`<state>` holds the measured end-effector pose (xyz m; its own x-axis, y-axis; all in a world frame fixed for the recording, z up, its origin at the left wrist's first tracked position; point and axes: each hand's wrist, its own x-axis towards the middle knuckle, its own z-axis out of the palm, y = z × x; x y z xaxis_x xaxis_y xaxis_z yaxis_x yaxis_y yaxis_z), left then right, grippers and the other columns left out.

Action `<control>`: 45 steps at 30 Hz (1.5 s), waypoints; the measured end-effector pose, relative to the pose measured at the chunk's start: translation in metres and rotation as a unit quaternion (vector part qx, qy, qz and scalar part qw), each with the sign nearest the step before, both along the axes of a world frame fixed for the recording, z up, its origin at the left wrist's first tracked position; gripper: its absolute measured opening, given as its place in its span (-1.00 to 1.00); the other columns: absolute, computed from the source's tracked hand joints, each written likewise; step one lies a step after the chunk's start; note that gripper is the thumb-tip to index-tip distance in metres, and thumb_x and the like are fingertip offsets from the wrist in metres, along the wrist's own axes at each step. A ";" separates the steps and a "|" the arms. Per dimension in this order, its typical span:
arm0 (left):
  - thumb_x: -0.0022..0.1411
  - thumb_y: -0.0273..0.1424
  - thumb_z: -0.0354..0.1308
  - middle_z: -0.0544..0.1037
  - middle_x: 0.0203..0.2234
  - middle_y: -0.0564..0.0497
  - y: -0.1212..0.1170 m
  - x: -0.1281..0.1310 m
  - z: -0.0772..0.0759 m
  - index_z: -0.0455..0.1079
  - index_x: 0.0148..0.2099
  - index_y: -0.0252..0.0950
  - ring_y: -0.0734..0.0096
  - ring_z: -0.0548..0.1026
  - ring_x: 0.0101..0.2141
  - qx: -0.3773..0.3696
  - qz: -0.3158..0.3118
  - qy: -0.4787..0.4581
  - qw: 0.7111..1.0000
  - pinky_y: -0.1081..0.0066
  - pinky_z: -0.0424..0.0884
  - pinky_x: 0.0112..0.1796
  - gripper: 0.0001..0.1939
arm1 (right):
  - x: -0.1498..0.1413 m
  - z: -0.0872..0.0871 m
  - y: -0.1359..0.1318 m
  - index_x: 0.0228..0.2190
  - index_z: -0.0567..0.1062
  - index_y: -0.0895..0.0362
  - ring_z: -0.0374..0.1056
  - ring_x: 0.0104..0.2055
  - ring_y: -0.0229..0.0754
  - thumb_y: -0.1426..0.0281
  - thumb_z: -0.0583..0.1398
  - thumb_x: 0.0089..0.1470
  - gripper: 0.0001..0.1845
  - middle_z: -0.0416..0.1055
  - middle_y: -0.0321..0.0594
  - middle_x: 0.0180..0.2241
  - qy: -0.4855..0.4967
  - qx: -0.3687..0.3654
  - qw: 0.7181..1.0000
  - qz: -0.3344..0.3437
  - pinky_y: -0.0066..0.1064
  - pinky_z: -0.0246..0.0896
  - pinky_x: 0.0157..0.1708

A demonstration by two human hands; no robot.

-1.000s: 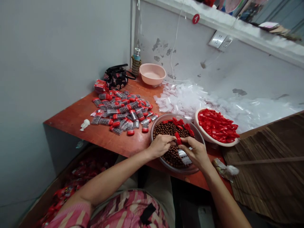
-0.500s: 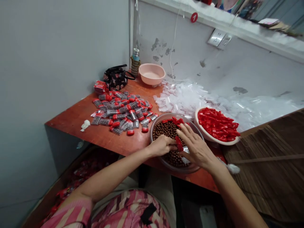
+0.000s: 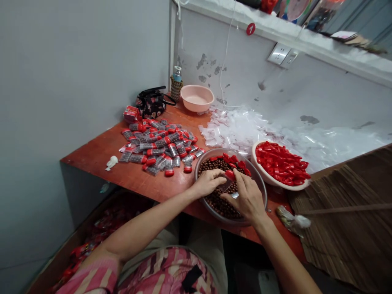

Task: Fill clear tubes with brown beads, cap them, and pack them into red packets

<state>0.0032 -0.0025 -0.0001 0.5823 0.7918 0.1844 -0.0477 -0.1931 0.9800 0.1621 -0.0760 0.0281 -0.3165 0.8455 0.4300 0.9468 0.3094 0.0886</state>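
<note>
Here — hands [image 3: 210, 182] [image 3: 249, 194] meet at a red cap [image 3: 230, 175].

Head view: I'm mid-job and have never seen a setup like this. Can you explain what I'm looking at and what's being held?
There is no machine here, just a person's two bare hands. Every picture comes from one camera worn on that person's head, looking forward and down.

On the table sits a grey bowl of brown beads. Right of it is a white bowl heaped with red caps; to the left lies a pile of filled packets with red ends. Clear packets are heaped by the wall.

Over the grey bowl, the left hand pinches a small packet with a red top. The right hand has its index finger at that top, thumb apart.
</note>
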 end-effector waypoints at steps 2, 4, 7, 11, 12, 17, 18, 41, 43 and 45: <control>0.10 -0.39 0.03 0.51 -0.38 0.02 0.000 0.000 -0.001 0.42 -0.20 -0.35 0.42 0.42 -0.36 -0.002 0.009 0.002 1.000 0.48 0.31 -0.28 -0.76 | -0.007 -0.005 0.002 0.11 0.06 0.30 0.22 -0.07 0.12 0.11 0.10 0.00 -0.24 0.28 0.16 -0.06 0.007 0.016 1.000 -0.021 -0.11 0.15 -0.13; 0.10 -0.40 0.03 0.51 -0.39 0.02 0.000 0.001 -0.003 0.42 -0.22 -0.35 0.42 0.42 -0.36 -0.004 0.018 0.002 1.000 0.46 0.31 -0.27 -0.77 | -0.011 -0.009 0.005 0.10 0.09 0.31 0.23 -0.09 0.10 0.12 0.09 0.01 -0.27 0.29 0.16 -0.08 0.013 0.031 0.999 -0.030 -0.12 0.14 -0.12; 0.09 -0.41 0.04 0.51 -0.38 0.01 0.002 0.002 -0.005 0.41 -0.22 -0.37 0.41 0.42 -0.35 -0.018 0.021 -0.007 1.000 0.45 0.31 -0.26 -0.78 | -0.013 -0.014 0.009 0.07 0.14 0.34 0.25 -0.13 0.08 0.16 0.08 0.02 -0.32 0.33 0.15 -0.14 0.015 0.050 0.998 -0.027 -0.13 0.14 -0.11; 0.09 -0.41 0.06 0.51 -0.38 -0.01 0.005 0.004 -0.008 0.41 -0.22 -0.39 0.40 0.42 -0.34 -0.042 0.021 -0.026 0.999 0.45 0.32 -0.26 -0.78 | -0.013 -0.019 0.013 0.06 0.15 0.34 0.27 -0.14 0.08 0.17 0.07 0.02 -0.33 0.35 0.15 -0.17 0.036 0.054 0.998 -0.024 -0.11 0.17 -0.13; 0.08 -0.41 0.06 0.51 -0.37 -0.01 0.005 0.004 -0.008 0.41 -0.22 -0.38 0.40 0.42 -0.33 -0.046 0.026 -0.032 0.998 0.45 0.32 -0.25 -0.78 | -0.013 -0.019 0.014 0.07 0.13 0.33 0.26 -0.11 0.08 0.17 0.07 0.03 -0.33 0.34 0.15 -0.14 0.044 0.047 0.998 -0.021 -0.11 0.17 -0.12; 0.06 -0.38 0.11 0.51 -0.32 -0.03 0.003 0.009 -0.006 0.41 -0.18 -0.37 0.39 0.44 -0.30 -0.089 0.047 -0.088 0.991 0.40 0.33 -0.21 -0.74 | -0.005 -0.007 0.014 0.18 -0.16 0.26 0.18 0.04 0.05 0.15 0.15 -0.05 -0.08 0.21 0.11 0.05 0.109 -0.045 0.993 -0.025 -0.12 0.19 -0.10; 0.05 -0.37 0.12 0.52 -0.31 -0.03 0.002 0.010 -0.005 0.40 -0.18 -0.37 0.38 0.44 -0.30 -0.109 0.046 -0.108 0.987 0.39 0.34 -0.21 -0.73 | 0.001 -0.003 0.012 0.18 -0.18 0.24 0.19 0.04 0.03 0.14 0.16 -0.06 -0.06 0.22 0.07 0.05 0.135 -0.062 0.988 -0.037 -0.14 0.21 -0.11; 0.14 -0.40 0.06 0.49 -0.12 -0.02 0.003 -0.012 0.009 0.39 -0.07 -0.26 0.36 0.44 -0.11 0.179 0.123 0.052 0.975 0.36 0.30 -0.03 -0.71 | 0.050 -0.005 0.020 -0.18 0.38 0.14 0.38 -0.24 0.02 0.19 0.08 -0.01 -0.61 0.42 -0.02 -0.24 -0.066 -0.309 0.898 -0.306 -0.31 0.17 -0.40; 0.15 -0.41 0.05 0.50 -0.14 -0.02 0.002 -0.008 0.004 0.37 -0.05 -0.27 0.38 0.45 -0.13 0.178 0.137 0.046 0.973 0.36 0.32 -0.04 -0.71 | 0.051 -0.004 0.023 -0.13 0.34 0.09 0.34 -0.20 -0.04 0.26 0.07 0.02 -0.65 0.37 -0.09 -0.20 -0.092 -0.279 0.918 -0.265 -0.35 0.16 -0.39; 0.16 -0.42 0.05 0.51 -0.15 -0.02 0.004 -0.008 0.001 0.35 -0.03 -0.27 0.39 0.46 -0.15 0.174 0.160 0.039 0.971 0.36 0.35 -0.07 -0.70 | 0.046 -0.006 0.030 -0.17 0.35 0.11 0.28 -0.16 -0.05 0.40 0.02 0.07 -0.73 0.34 -0.06 -0.21 -0.123 -0.242 0.937 -0.221 -0.36 0.16 -0.36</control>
<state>-0.0045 0.0013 0.0007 0.3404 0.8321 0.4378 0.1406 -0.5054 0.8513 0.2077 -0.0465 0.0225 0.0718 0.9944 -0.0776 0.9613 -0.0482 0.2713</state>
